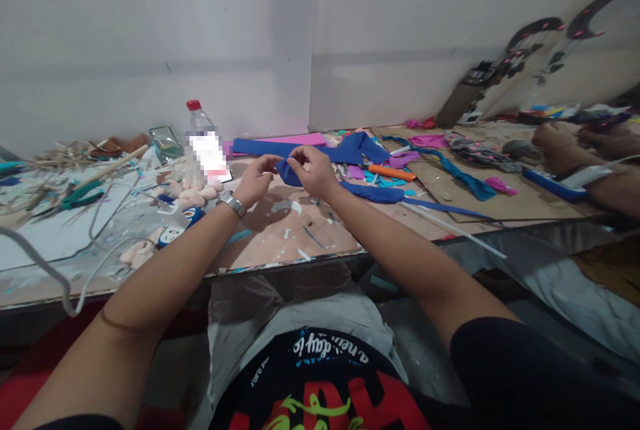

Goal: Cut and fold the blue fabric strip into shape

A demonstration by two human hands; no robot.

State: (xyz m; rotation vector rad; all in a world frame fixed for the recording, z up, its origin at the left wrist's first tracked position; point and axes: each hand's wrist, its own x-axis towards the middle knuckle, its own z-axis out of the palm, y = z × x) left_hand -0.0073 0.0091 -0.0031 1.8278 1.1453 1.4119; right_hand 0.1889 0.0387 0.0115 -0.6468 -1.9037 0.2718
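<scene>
Blue fabric (289, 175) is pinched between the thumb and fingers of my right hand (314, 169). My left hand (257, 180), with a watch on its wrist, closes its fingertips at the left edge of that same piece. Behind my hands lies a longer blue cloth strip (320, 150). To the right of my right wrist, a gathered blue fabric piece (373, 192) rests on the table beside a thin white stick (460, 230). Whether these blue pieces are joined is hidden by my right hand.
A phone (211, 153) leans against a red-capped bottle (194, 107) at the back. Green-handled pliers (83, 197) and a white cable (35, 253) lie left. An orange cutter (393, 173) is among scraps. At right, another person's hands (560, 143) are near a blue-and-white tool (555, 185).
</scene>
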